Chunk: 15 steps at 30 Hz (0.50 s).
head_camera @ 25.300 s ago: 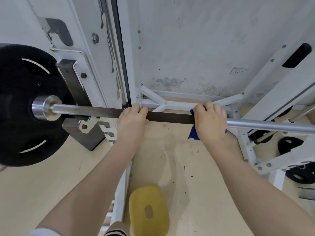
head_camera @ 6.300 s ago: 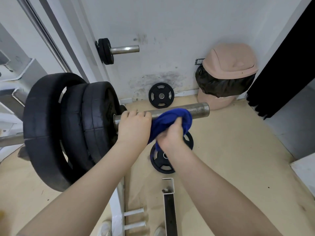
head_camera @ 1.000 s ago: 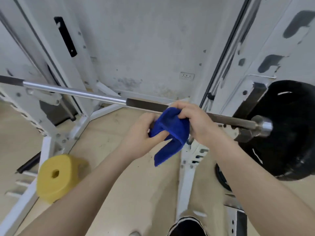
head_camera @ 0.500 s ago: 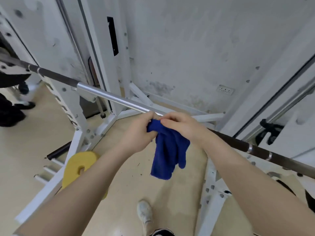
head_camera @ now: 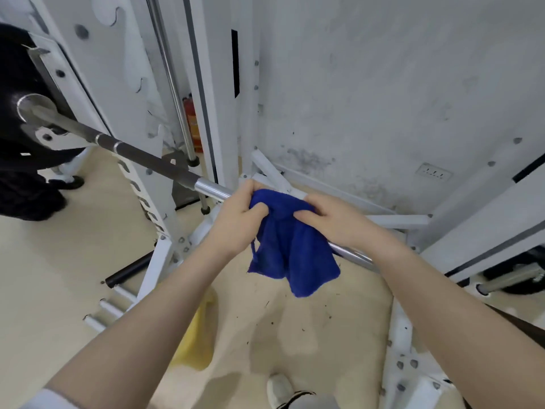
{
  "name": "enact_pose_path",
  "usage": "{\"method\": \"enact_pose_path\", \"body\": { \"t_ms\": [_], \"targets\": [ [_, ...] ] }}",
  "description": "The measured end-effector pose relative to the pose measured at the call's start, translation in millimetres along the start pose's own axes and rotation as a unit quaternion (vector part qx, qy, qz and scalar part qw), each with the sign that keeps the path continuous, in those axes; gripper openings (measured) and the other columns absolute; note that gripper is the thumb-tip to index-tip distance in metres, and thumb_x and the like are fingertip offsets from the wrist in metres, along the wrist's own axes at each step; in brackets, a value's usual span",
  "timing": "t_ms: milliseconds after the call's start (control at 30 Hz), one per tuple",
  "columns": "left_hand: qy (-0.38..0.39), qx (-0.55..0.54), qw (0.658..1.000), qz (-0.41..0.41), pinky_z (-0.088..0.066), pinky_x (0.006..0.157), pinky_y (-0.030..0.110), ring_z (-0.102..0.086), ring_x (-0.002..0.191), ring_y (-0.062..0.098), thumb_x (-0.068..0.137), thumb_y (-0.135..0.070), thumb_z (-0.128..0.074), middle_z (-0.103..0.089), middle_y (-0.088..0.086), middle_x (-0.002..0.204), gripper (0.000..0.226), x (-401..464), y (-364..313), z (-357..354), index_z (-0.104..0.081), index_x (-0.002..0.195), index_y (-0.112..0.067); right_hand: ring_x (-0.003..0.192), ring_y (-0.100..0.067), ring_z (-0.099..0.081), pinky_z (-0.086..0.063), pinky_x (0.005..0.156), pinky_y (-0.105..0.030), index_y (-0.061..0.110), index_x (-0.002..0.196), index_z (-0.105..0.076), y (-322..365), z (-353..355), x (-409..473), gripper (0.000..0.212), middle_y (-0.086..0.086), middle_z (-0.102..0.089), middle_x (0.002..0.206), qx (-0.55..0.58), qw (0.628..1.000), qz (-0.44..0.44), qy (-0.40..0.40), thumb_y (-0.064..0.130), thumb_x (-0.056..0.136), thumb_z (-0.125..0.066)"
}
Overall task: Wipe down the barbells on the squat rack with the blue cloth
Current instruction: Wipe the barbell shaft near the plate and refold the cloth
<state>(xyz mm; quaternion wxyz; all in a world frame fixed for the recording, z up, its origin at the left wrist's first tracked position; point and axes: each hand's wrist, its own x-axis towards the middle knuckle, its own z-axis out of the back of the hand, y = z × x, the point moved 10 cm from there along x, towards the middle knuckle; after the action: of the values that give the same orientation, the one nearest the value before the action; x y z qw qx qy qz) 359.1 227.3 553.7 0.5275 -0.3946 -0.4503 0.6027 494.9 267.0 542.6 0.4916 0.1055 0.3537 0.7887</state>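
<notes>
Holding blue cloth [head_camera: 290,246] w/ both hands, bunched at top, rest hanging loose below. L hand [head_camera: 236,219] pinches its left top edge, thumb curled into fabric; R hand [head_camera: 336,221] pinches right top edge. Barbell [head_camera: 165,169] runs far-left to near-right, long axis diagonal, passing just behind cloth & under my R wrist. Black plate [head_camera: 14,113] caps far-left end. Judging: bar lies directly beyond both hands, R hand nearer it; next is draping cloth over the chrome section.
</notes>
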Motion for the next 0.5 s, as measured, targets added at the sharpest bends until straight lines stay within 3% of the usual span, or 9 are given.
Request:
{"method": "enact_pose_path", "body": {
  "t_ms": [100,167,233,300,400,500],
  "targets": [
    [0.040,-0.028,0.999,0.021,-0.036,0.054,0.027,-0.046,0.059,0.013,0.084,-0.008,-0.044,-0.051,-0.007,0.066,0.020,16,24,41,-0.046,0.074,-0.026,0.072,-0.018,-0.056,-0.042,0.067,-0.030,0.008,0.085,-0.056,26,-9,20,0.029,-0.006,-0.061,0.079,0.049,0.996,-0.022,-0.072,0.035,0.093,-0.049],
    [0.087,-0.006,0.996,0.010,-0.039,0.055,0.028,-0.049,0.061,0.013,0.078,-0.013,-0.048,-0.054,-0.008,0.067,0.016,25,35,67,-0.047,0.076,-0.029,0.073,-0.020,-0.061,-0.046,0.068,-0.033,0.008,0.089,-0.060,46,-20,31,0.031,-0.006,-0.065,0.080,0.102,0.988,-0.054,-0.100,0.038,0.090,-0.054],
    [0.124,0.021,0.992,-0.001,-0.042,0.057,0.029,-0.053,0.063,0.013,0.074,-0.012,-0.049,-0.058,-0.007,0.072,0.018,32,47,96,-0.049,0.081,-0.028,0.068,-0.016,-0.064,-0.049,0.061,-0.027,0.021,0.078,-0.067,54,-41,40,0.022,0.001,-0.069,0.073,0.163,0.977,-0.111,-0.081,0.040,0.087,-0.059],
    [0.141,0.031,0.989,-0.009,-0.044,0.060,0.031,-0.053,0.062,0.015,0.076,-0.005,-0.050,-0.059,-0.002,0.078,0.021,43,58,123,-0.051,0.085,-0.023,0.066,-0.012,-0.066,-0.048,0.059,-0.024,0.029,0.067,-0.071,66,-69,46,0.022,0.006,-0.071,0.069,0.231,0.962,-0.143,-0.009,0.035,0.087,-0.062],
    [0.126,0.075,0.989,-0.016,-0.047,0.063,0.038,-0.054,0.066,0.017,0.079,0.001,-0.051,-0.057,0.000,0.078,0.021,59,73,156,-0.053,0.086,-0.019,0.089,-0.020,-0.067,-0.052,0.073,-0.029,0.022,0.094,-0.072,84,-98,55,0.016,-0.005,-0.072,0.096,0.402,0.908,-0.112,0.040,0.014,0.083,-0.063],
    [0.093,0.103,0.990,-0.039,-0.047,0.068,0.035,-0.057,0.075,0.018,0.083,-0.012,-0.059,-0.062,0.001,0.084,0.011,71,76,181,-0.054,0.090,-0.019,0.103,-0.025,-0.063,-0.053,0.081,-0.031,0.003,0.120,-0.057,96,-101,69,0.043,-0.012,-0.065,0.110,0.561,0.823,-0.078,-0.032,0.009,0.077,-0.054]
  ]
}}
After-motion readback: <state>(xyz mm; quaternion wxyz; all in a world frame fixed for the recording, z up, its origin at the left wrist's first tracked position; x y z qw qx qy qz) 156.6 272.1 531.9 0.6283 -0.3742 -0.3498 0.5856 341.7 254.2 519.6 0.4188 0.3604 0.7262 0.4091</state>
